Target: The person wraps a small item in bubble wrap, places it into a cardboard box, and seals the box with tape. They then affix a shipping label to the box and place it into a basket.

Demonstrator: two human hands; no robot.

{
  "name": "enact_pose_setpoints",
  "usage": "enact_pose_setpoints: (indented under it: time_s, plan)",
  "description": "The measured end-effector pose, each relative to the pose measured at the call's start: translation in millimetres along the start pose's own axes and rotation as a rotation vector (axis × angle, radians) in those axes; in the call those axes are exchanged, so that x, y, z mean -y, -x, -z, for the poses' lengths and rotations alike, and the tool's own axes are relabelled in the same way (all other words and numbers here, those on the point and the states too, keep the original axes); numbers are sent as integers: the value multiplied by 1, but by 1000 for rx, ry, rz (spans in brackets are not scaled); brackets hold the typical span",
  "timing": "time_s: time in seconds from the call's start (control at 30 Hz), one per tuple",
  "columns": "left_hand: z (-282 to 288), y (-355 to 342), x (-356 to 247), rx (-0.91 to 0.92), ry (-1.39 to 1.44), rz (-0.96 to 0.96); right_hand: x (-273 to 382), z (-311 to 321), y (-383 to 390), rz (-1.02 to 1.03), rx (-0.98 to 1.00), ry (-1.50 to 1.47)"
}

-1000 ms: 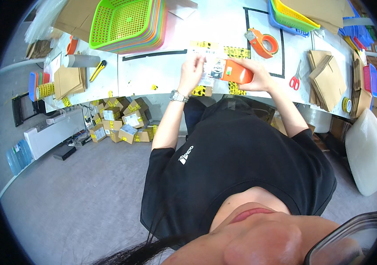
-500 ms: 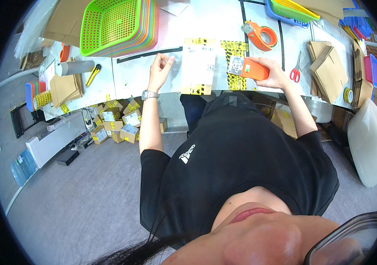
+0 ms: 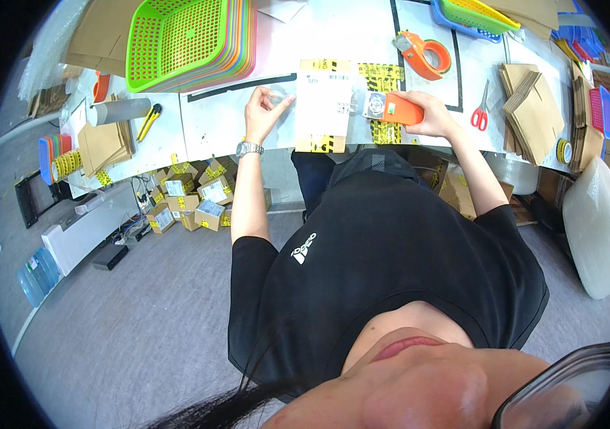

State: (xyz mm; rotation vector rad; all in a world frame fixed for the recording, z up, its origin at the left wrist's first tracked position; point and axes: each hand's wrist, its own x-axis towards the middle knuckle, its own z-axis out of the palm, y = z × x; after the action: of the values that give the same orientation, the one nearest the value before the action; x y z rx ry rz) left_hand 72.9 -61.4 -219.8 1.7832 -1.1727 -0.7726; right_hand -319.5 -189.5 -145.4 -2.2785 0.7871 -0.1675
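A flat parcel (image 3: 323, 107) with a white label and yellow-and-black tape at its ends lies at the table's near edge. My left hand (image 3: 263, 113) is beside its left side, fingers loosely bent and thumb stretched out towards the label; I see nothing held in it. My right hand (image 3: 430, 114) is closed around an orange block-shaped object (image 3: 401, 109) with a grey, patterned square end. That end points at the parcel, slightly apart from it. Behind the object is a strip of yellow-and-black tape (image 3: 385, 74), partly hidden by it.
An orange tape dispenser (image 3: 426, 56) and red-handled scissors (image 3: 479, 114) lie to the right, near stacked flat cardboard (image 3: 534, 114). On the left are stacked plastic baskets (image 3: 176, 43) and a yellow utility knife (image 3: 149, 123). Taped boxes (image 3: 189, 200) lie below the table.
My left hand has moved slightly right, its thumb reaching nearer the parcel. The orange object in my right hand has shifted slightly left, towards the parcel.
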Motion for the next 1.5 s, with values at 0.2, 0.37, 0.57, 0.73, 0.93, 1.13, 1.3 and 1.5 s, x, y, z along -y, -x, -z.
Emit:
enact_pose_setpoints:
  time_s: [0.2,0.37,0.57,0.73,0.93,1.13,1.3,1.5]
  plan:
    - [-27,0,40,48,270,58,9,-10,-17,-105,103,123]
    - [-64,11,63,-55,526,57,17,-19,-31,-130,133,79]
    - [-72,21,57,-163,-100,-146,8,-25,-29,-111,114,72]
    - [-40,18,39,-80,-136,-126,6,-27,-27,-100,96,91]
    - [-54,7,-69,-36,-422,-424,17,-29,-26,-96,83,74]
    - [-84,7,-64,219,-728,-491,-12,-20,12,15,-33,-37]
    - [-87,4,-70,228,-766,-481,21,-13,4,-75,34,158]
    - [-91,8,-84,207,-898,-448,64,-27,-49,-162,250,388]
